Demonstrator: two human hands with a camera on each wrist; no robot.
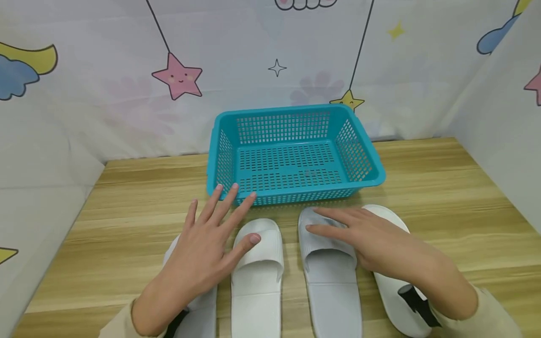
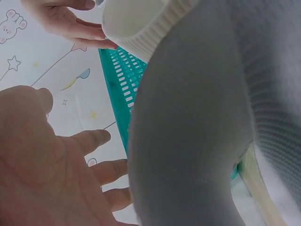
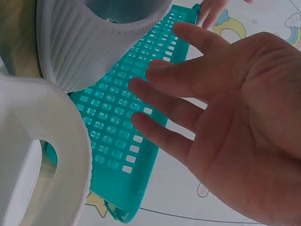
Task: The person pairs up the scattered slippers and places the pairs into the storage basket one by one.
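Observation:
My left hand (image 1: 207, 251), fingers spread and straight, is over the leftmost grey slipper (image 1: 203, 312) and hides much of its strap. Beside that lies a white slipper (image 1: 256, 310). The right hand (image 1: 376, 239) reaches across a second grey slipper (image 1: 334, 300), fingers loosely extended over its toe end. At the far right is another white slipper (image 1: 393, 293), partly covered by the right hand and wrist. In the left wrist view the left palm (image 2: 42, 160) faces the camera, holding nothing. The right wrist view shows the right palm (image 3: 235, 99) holding nothing, apart from the grey slipper (image 3: 89, 47).
A turquoise mesh basket (image 1: 296, 193) with nothing in it stands behind the slippers, near the back edge of the wooden table (image 1: 127, 202). White cloth (image 1: 236, 47) with printed stars and clouds hangs behind and at both sides.

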